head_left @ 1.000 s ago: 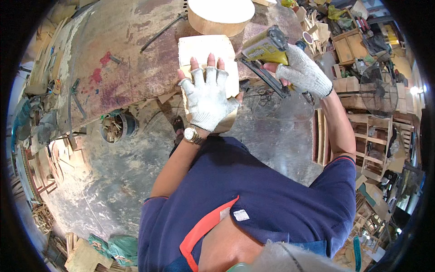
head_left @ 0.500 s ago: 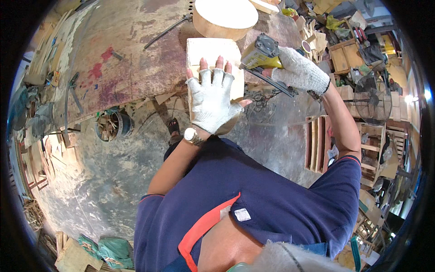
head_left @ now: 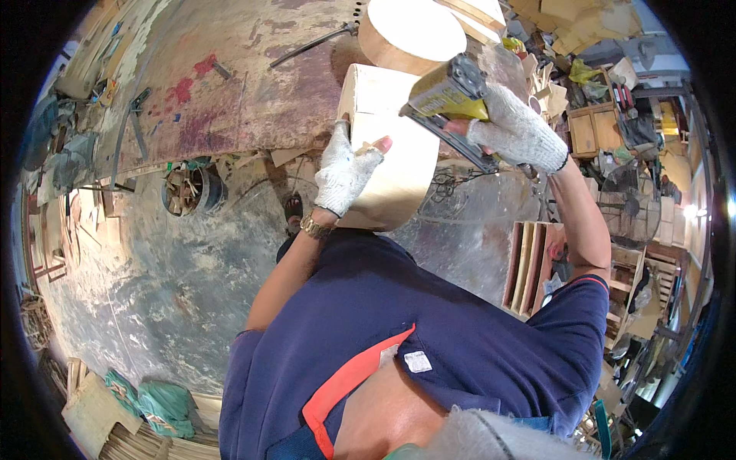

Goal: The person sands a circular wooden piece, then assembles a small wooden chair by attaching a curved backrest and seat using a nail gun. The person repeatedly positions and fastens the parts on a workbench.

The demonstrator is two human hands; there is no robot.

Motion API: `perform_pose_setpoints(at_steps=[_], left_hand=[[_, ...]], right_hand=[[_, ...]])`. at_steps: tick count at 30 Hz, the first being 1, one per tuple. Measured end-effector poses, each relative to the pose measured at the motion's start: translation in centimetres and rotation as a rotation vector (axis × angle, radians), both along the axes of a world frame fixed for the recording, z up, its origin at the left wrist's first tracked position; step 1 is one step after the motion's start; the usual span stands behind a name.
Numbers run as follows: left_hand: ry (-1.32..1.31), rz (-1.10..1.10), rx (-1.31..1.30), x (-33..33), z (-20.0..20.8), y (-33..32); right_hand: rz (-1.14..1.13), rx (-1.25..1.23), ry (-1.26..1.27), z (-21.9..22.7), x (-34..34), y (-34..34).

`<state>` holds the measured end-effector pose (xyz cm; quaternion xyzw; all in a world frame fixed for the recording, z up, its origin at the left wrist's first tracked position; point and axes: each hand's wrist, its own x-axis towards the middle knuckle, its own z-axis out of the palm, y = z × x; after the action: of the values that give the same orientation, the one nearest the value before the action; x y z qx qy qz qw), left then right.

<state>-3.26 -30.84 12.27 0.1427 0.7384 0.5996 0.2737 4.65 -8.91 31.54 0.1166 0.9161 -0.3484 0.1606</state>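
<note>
A broad pale wooden piece with a curved face (head_left: pixel 402 165) leans between my body and the workbench. My left hand (head_left: pixel 341 172), in a white fingerless glove, grips its left edge, thumb lying over the face and the other fingers round the side. A seam crosses the piece near its far end. In my right hand (head_left: pixel 525 130), also gloved, is a yellow and black nail gun (head_left: pixel 452 92). The gun's nose is at or just above the right part of the curved face; I cannot tell whether it touches.
The stained workbench (head_left: pixel 253 100) holds a thick round wooden block (head_left: pixel 414 34), a dark metal bar (head_left: pixel 310 47) and a clamp-like tool (head_left: pixel 134 123). Below its edge stands a bucket of wood scraps (head_left: pixel 192 192). Boards (head_left: pixel 529 268) stand at the right, beside a fan (head_left: pixel 629 203).
My left hand has gone from lying spread on the wooden piece to gripping its left edge. The piece appears turned, showing more of its curved face. The nail gun's nose is now over it.
</note>
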Motion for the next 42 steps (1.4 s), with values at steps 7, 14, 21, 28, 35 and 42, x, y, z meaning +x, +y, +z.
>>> perform_pose_setpoints(at_steps=[7,14,21,28,35,42], left_hand=[[0.108,-0.016,-0.094,-0.2,-0.5,0.1],[0.084,0.005,-0.044,-0.1,-0.3,0.2],[0.016,-0.016,-0.023,0.0,0.6,-0.1],[0.138,0.071,-0.035,0.3,0.8,0.4],[0.083,0.037,-0.039,-1.4,-0.5,1.1],[0.670,0.165,-0.094,-5.0,0.1,4.7]], right_hand=[[0.280,0.152,0.187,-1.6,-3.8,-1.7],[0.458,0.210,0.291,-3.3,-5.2,-1.2],[0.493,0.392,0.371,-3.9,-3.4,2.4],[0.434,0.460,0.176,-2.5,-0.9,4.1],[0.494,0.435,0.383,-1.7,0.0,4.9],[-0.086,0.010,0.068,-2.1,1.4,3.9]])
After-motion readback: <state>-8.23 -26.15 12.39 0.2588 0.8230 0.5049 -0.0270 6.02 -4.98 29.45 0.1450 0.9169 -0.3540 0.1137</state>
